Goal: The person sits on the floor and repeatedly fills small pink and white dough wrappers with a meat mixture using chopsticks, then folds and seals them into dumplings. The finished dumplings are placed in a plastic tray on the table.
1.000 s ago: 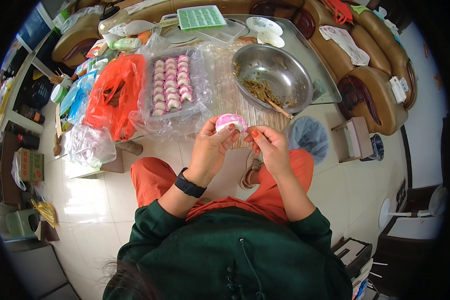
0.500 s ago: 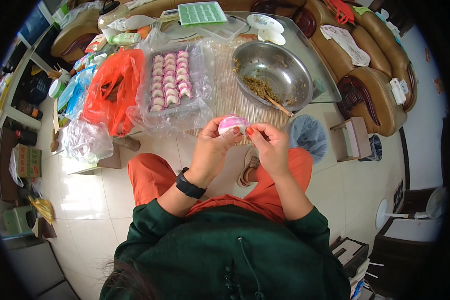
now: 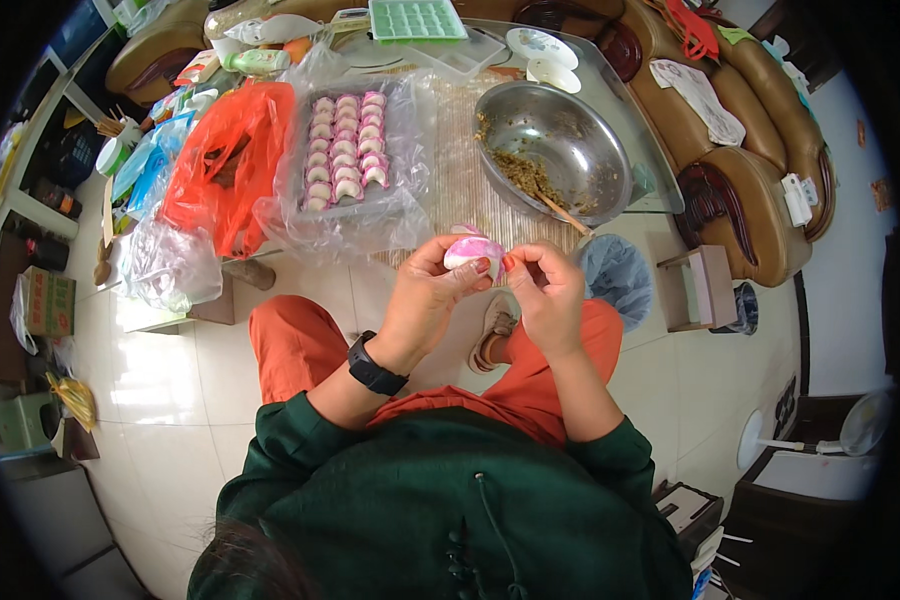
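Pinching one dumpling [image 3: 464, 256] between them, the two hands meet in the middle of my view, just in front of the mat [image 3: 452, 150] as I see it from my end. I have the left hand [image 3: 425, 300] closed around the left side of it — thumb laid along the near face, fingers tucked behind, so the dumpling sits at the fingertips and well clear of the palm. On the right hand [image 3: 549, 292], thumb and forefinger are drawn tight together at the dumpling's right edge; I make that a narrow pinch, the tips touching or nearly so, though I cannot tell how much dough lies between them. The dumpling itself is white with a pink band, and a pink bit of it stands up at the far side

Beyond the left hand I see the tray [image 3: 422, 125], draped in clear plastic, with three columns of finished dumplings [image 3: 346, 145] lying in it, well apart from the one being held. Past the right hand stands the bowl [image 3: 592, 140], filling [image 3: 518, 172] heaped toward its near left side and a stick [image 3: 564, 212] leaning out over the rim. Nearest the right wrist, lower down, I have the lined bin [image 3: 618, 285] — and the left wrist wears a black watch [image 3: 375, 366]
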A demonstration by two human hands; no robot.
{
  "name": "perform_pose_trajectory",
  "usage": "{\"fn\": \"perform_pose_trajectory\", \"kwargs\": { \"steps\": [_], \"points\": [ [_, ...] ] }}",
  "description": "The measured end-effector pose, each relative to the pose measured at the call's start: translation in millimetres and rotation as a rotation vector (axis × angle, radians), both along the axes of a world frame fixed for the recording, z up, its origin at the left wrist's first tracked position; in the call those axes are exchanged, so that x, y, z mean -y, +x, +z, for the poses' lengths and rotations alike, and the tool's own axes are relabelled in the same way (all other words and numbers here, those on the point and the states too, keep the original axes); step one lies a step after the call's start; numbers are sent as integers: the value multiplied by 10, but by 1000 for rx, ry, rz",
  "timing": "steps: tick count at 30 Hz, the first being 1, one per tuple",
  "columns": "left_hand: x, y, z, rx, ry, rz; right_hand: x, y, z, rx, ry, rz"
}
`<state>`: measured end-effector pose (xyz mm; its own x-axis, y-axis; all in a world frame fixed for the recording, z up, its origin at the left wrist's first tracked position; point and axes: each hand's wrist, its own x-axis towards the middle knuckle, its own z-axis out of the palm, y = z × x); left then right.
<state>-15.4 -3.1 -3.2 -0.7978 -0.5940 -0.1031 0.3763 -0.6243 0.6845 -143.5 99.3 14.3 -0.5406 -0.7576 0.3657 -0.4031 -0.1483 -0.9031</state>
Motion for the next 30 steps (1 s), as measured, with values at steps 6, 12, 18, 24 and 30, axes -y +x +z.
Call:
{"fn": "perform_pose_trajectory", "kwargs": {
  "steps": [6, 12, 18, 24, 30],
  "points": [
    [39, 54, 79, -22, 79, -55, -13, -83, 120, 487, 104, 113],
    [44, 67, 86, 10, 33, -87, 22, -133, 48, 427, 103, 188],
    [19, 78, 92, -8, 87, -49, 66, 27, 55, -58, -83, 44],
    [47, 113, 106, -66, 108, -93, 27, -110, 103, 451, 122, 191],
    [28, 101, 93, 15, -3, -42, 61, -55, 120, 186, 59, 160]
  ]
}}
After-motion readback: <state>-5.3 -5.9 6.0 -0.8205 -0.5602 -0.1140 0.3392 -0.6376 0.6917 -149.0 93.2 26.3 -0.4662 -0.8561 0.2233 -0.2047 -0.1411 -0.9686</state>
